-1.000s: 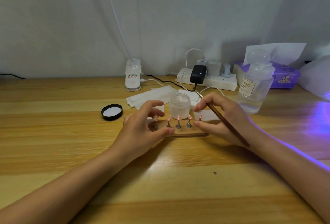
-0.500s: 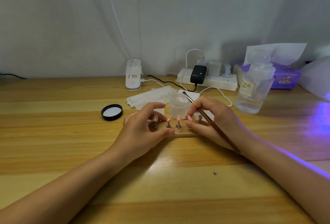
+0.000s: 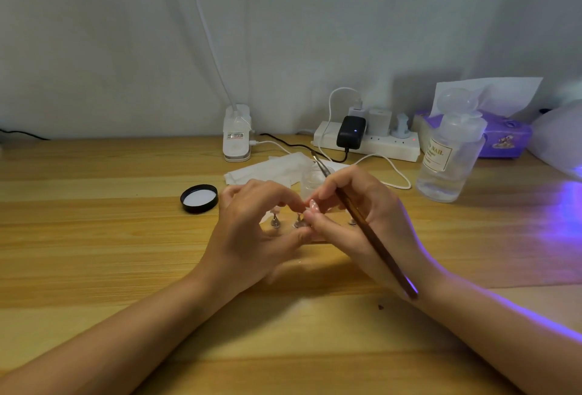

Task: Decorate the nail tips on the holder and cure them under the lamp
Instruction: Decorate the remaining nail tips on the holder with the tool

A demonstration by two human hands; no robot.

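A pale wall backs a wooden table [image 3: 94,237] that fills the lower two thirds of the frame. Both hands meet at frame centre over the nail tip holder [image 3: 315,238], which they mostly hide. Three metal stands are visible on it: one [image 3: 275,221] at left, one [image 3: 298,222] in the middle, one [image 3: 352,222] at right. The left hand [image 3: 252,231] curls around the holder's left end, thumb low and forefinger arched above. The right hand [image 3: 362,221] pinches one pale nail tip [image 3: 313,204] between its fingertips and also carries one brown brush [image 3: 371,234], tip toward upper left. One clear jar [image 3: 310,182] stands open just behind the hands; its contents cannot be told. Its black lid [image 3: 199,198] lies inverted to the left. One clear pump bottle [image 3: 447,155], at right, holds clear liquid. One purple tissue box [image 3: 507,136] holds white tissue. One power strip [image 3: 368,142] carries several plugs.
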